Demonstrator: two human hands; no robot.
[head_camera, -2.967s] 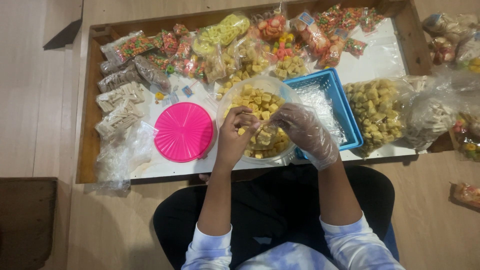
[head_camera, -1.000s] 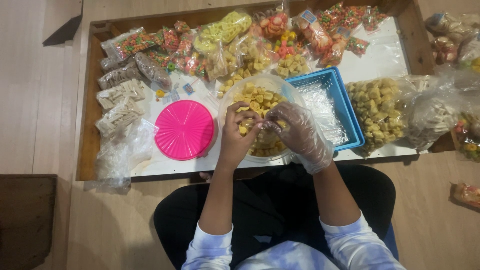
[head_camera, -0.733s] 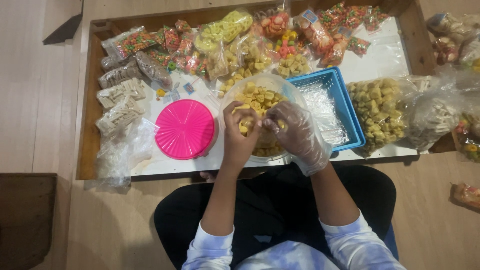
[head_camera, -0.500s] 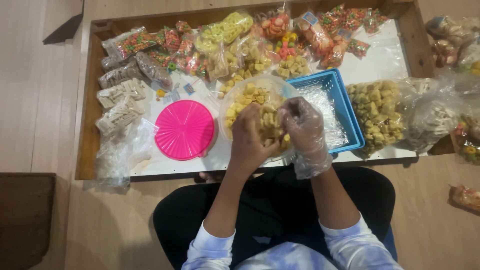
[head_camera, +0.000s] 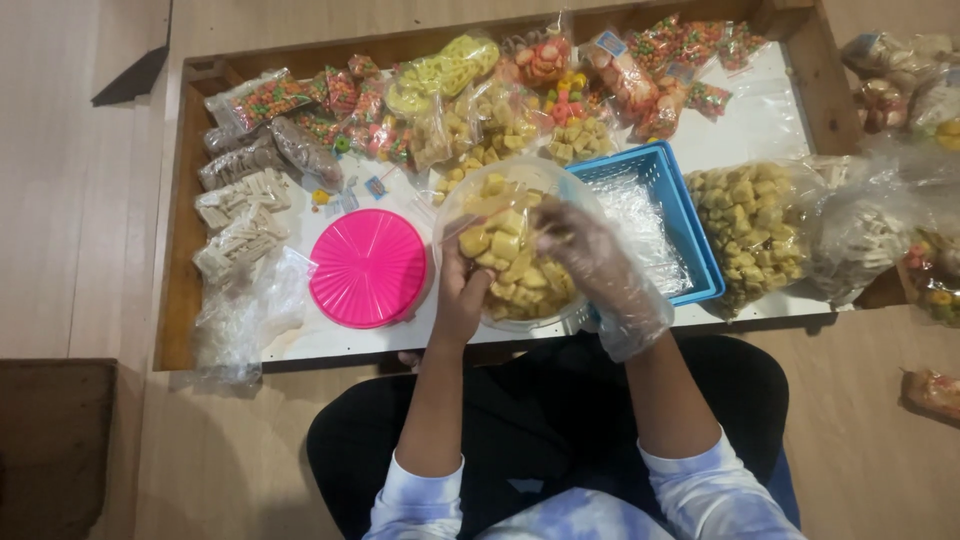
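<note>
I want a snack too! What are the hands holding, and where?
Both hands hold a clear bag of yellow snack pieces: left hand at its lower left side, gloved right hand at its right side.

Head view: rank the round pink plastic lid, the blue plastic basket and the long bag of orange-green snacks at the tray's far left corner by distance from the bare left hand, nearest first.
From the left hand:
1. Round pink plastic lid, just to its left.
2. Blue plastic basket, to its right.
3. Long bag of orange-green snacks, far left corner.

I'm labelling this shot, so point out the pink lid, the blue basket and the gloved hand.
pink lid (head_camera: 368, 267), head view, centre of its ribbed top
blue basket (head_camera: 690, 235), head view, right wall
right hand (head_camera: 590, 262), head view, gloved back
</note>
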